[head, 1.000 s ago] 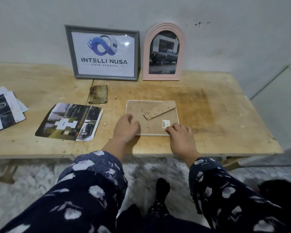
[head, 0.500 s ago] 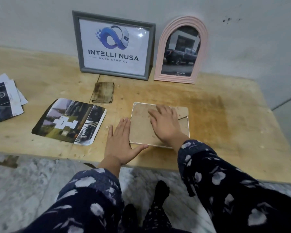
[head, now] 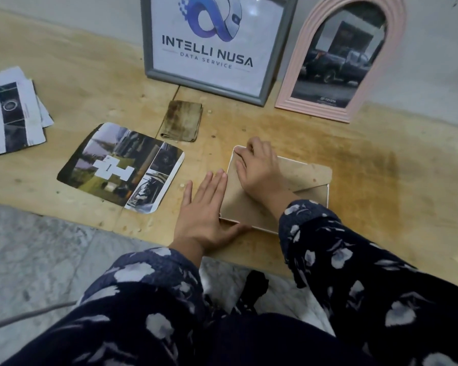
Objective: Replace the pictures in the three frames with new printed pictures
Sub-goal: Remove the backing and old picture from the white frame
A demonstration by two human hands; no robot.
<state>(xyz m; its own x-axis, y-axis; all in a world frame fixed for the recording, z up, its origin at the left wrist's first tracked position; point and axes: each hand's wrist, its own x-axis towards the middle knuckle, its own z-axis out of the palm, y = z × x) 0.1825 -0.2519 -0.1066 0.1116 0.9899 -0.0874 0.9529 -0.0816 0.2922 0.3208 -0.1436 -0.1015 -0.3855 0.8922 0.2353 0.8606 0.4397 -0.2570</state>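
Third frame (head: 275,191) lies face-down on the table (head: 381,180). Right hand (head: 259,170) has moved to its far-left corner, fingers curled there; left hand (head: 205,207), flat and open, steadies the near-left edge. Back removal apparently beginning.

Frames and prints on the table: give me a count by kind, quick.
Upright frames against the wall: 2, grey frame and pink arched frame
Face-down frame under the hands: 1
Loose collage print: 1
Stack of printed sheets at left: 1
Folded cloth: 1
Total: 6
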